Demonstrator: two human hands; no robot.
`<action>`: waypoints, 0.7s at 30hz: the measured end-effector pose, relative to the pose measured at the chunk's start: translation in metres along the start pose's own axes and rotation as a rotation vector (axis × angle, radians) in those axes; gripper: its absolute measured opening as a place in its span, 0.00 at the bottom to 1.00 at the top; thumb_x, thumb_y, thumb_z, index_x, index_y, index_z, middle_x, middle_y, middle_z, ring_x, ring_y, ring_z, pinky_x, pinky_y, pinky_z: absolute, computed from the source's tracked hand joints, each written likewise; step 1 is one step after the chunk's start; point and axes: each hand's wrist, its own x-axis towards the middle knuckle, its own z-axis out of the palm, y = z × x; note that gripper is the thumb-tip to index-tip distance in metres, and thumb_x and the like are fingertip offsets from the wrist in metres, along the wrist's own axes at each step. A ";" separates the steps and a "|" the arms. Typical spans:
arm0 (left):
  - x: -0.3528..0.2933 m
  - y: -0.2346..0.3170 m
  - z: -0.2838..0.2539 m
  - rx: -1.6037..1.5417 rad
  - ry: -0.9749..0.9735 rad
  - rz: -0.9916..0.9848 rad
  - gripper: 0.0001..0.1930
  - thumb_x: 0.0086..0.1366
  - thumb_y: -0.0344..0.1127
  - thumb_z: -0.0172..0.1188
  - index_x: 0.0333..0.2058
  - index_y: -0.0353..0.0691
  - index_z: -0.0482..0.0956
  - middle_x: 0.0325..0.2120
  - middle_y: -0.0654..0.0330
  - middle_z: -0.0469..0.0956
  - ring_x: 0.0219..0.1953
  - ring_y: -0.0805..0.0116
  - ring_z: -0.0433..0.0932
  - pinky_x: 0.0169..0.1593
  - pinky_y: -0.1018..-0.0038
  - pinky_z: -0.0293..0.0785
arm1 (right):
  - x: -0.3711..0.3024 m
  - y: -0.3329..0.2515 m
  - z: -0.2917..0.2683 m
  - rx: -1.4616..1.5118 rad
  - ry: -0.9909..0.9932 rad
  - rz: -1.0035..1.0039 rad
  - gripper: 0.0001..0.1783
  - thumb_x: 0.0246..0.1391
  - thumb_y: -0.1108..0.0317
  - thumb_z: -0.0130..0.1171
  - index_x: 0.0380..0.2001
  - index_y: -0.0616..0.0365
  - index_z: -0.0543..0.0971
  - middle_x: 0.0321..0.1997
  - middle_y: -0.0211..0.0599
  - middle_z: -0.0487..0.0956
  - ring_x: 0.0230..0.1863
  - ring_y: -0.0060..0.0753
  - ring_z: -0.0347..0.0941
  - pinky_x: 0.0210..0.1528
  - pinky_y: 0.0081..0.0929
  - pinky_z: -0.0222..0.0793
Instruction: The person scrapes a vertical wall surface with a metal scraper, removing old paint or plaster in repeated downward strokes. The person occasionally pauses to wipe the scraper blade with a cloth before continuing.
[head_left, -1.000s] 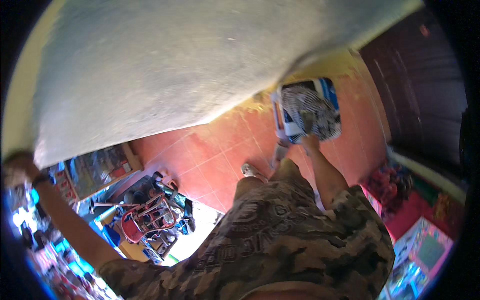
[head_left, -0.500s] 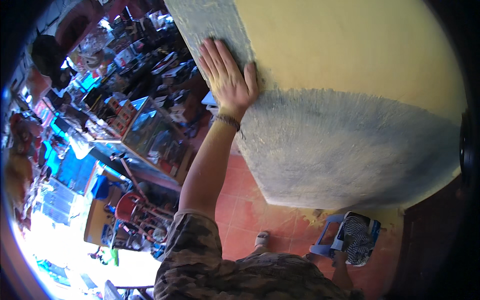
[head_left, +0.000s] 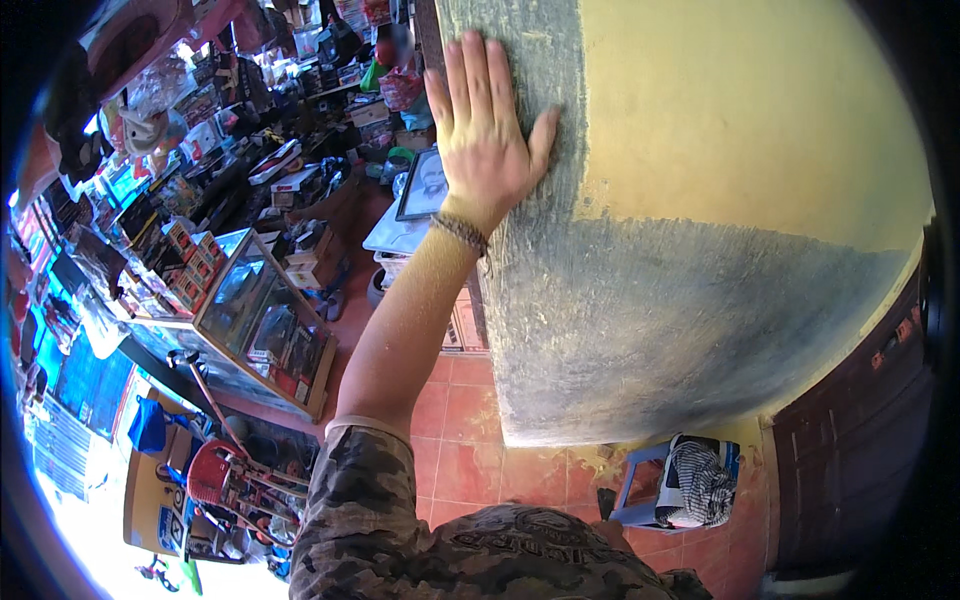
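Observation:
My left hand (head_left: 487,160) lies flat against the grey, roughened strip along the left edge of the wall (head_left: 640,320). Its fingers are stretched out and the thumb is spread; it holds nothing. A braided bracelet (head_left: 459,232) circles that wrist. Yellow paint covers the wall's upper right part, above a ragged border with the grey. Low down, by the edge of my camouflage shirt (head_left: 520,555), a small dark flat-ended thing (head_left: 607,502) shows with a bit of skin beneath it. Whether that skin is my right hand is unclear, as the shirt hides most of it.
A blue-framed stool (head_left: 640,485) with a striped cloth (head_left: 700,485) on it stands below the wall. On the left are a glass display case (head_left: 265,320), a red chair (head_left: 215,470) and a framed picture (head_left: 425,185). A dark door (head_left: 850,440) is at right; red tiles (head_left: 465,400) cover the floor.
The view has shifted, showing more of the room at left. My left hand stays flat on the grey strip. My right hand, earlier beside the striped cloth, no longer shows there.

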 end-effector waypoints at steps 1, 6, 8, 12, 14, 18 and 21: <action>0.011 -0.002 0.001 0.010 0.038 -0.014 0.42 0.66 0.55 0.48 0.66 0.26 0.49 0.68 0.37 0.47 0.71 0.41 0.43 0.70 0.47 0.35 | -0.001 -0.006 -0.002 -0.180 0.088 -0.060 0.15 0.46 0.58 0.65 0.25 0.62 0.82 0.17 0.38 0.78 0.16 0.36 0.75 0.17 0.38 0.64; -0.003 0.003 0.003 -0.012 -0.015 -0.026 0.44 0.66 0.56 0.49 0.66 0.24 0.48 0.68 0.36 0.45 0.71 0.39 0.41 0.70 0.47 0.34 | -0.016 -0.041 -0.023 -0.686 0.237 -0.827 0.19 0.50 0.53 0.61 0.30 0.61 0.81 0.19 0.37 0.77 0.15 0.38 0.74 0.16 0.36 0.65; -0.025 0.009 0.000 -0.045 -0.055 -0.041 0.44 0.66 0.56 0.49 0.66 0.25 0.48 0.68 0.36 0.46 0.71 0.39 0.41 0.71 0.48 0.34 | -0.027 -0.062 -0.029 -0.159 0.179 -0.343 0.18 0.52 0.53 0.61 0.29 0.60 0.80 0.18 0.35 0.76 0.15 0.35 0.73 0.16 0.33 0.64; -0.046 0.017 -0.009 -0.071 -0.100 -0.066 0.44 0.66 0.56 0.49 0.67 0.25 0.48 0.68 0.37 0.46 0.72 0.40 0.40 0.71 0.49 0.32 | -0.059 -0.119 -0.033 0.303 0.187 -0.149 0.16 0.54 0.53 0.60 0.28 0.57 0.78 0.16 0.31 0.73 0.15 0.29 0.71 0.16 0.29 0.61; -0.036 0.013 -0.011 -0.088 0.018 -0.005 0.43 0.66 0.56 0.49 0.67 0.26 0.49 0.68 0.37 0.46 0.72 0.42 0.41 0.71 0.48 0.32 | -0.075 -0.150 -0.035 0.319 0.236 -0.184 0.15 0.56 0.55 0.60 0.27 0.56 0.76 0.16 0.29 0.71 0.15 0.26 0.69 0.15 0.26 0.59; -0.003 -0.004 -0.008 0.011 0.001 -0.106 0.42 0.65 0.53 0.51 0.67 0.27 0.50 0.69 0.40 0.48 0.72 0.45 0.42 0.71 0.48 0.32 | -0.097 -0.219 -0.043 0.407 0.177 -0.285 0.14 0.58 0.59 0.59 0.26 0.56 0.73 0.15 0.29 0.71 0.14 0.26 0.69 0.14 0.26 0.57; 0.003 -0.013 -0.006 -0.047 0.029 -0.065 0.41 0.65 0.52 0.52 0.66 0.28 0.52 0.69 0.42 0.49 0.72 0.45 0.43 0.71 0.49 0.33 | -0.118 -0.282 -0.057 0.464 0.122 -0.454 0.12 0.60 0.60 0.56 0.29 0.56 0.72 0.16 0.30 0.71 0.14 0.26 0.70 0.14 0.26 0.60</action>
